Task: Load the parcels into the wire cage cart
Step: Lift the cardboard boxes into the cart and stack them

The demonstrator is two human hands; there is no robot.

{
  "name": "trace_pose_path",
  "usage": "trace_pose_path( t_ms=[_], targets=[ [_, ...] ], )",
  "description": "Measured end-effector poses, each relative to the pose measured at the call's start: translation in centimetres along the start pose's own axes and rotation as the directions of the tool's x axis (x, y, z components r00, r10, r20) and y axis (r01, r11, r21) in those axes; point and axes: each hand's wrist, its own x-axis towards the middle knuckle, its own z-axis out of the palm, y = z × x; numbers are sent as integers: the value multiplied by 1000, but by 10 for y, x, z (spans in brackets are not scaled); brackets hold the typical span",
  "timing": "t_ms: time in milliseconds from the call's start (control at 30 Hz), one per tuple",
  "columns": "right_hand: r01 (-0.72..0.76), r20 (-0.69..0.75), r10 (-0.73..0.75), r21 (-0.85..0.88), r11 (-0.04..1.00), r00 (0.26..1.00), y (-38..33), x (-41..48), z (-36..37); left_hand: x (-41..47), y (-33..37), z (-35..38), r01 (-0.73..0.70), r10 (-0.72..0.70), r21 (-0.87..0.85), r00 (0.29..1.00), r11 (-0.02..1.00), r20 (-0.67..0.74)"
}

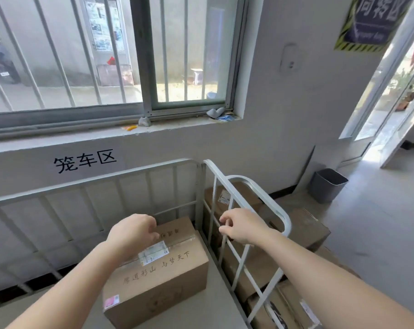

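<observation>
Inside, a taped brown cardboard parcel (158,269) on the wire cage cart (120,184) floor, left hand (132,233) curled on it, right hand (241,224) loose over white bars, more boxes (303,226) beyond, grey bin (327,185) near.

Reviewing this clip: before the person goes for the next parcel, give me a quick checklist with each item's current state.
1. Cardboard box resting flat on the cart floor: ok.
2. Left hand off the box: not ok, fingers curled on its top far edge; how firm the grip is, cannot tell.
3. Right hand free to reach: ok, empty, fingers loosely curled above the side rail.
4. Room left in the cart: ok, floor bare on the left.
5. More parcels within reach: ok, a pile of boxes lies outside the rail.
6. Cart braked: cannot tell, wheels out of view.
</observation>
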Motion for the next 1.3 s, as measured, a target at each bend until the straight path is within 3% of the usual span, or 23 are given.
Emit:
trace_pose_path(
  t_ms=[300,567,867,1300],
  targets=[
    [-83,-229,89,36,996,969,48,-107,-70,-32,99,-68,-213,207,-42,971,976,-118],
    [-204,-344,222,88,975,913,129,-195,-104,-41,219,-87,-367,363,-5,923,930,-129],
    [-300,-383,331,139,944,863,266,-263,-144,-40,383,-80,-470,459,-66,879,880,-133],
    [-323,-303,351,139,936,886,451,-255,-165,-3,555,-30,-486,484,-97,874,869,-46]
  ],
)
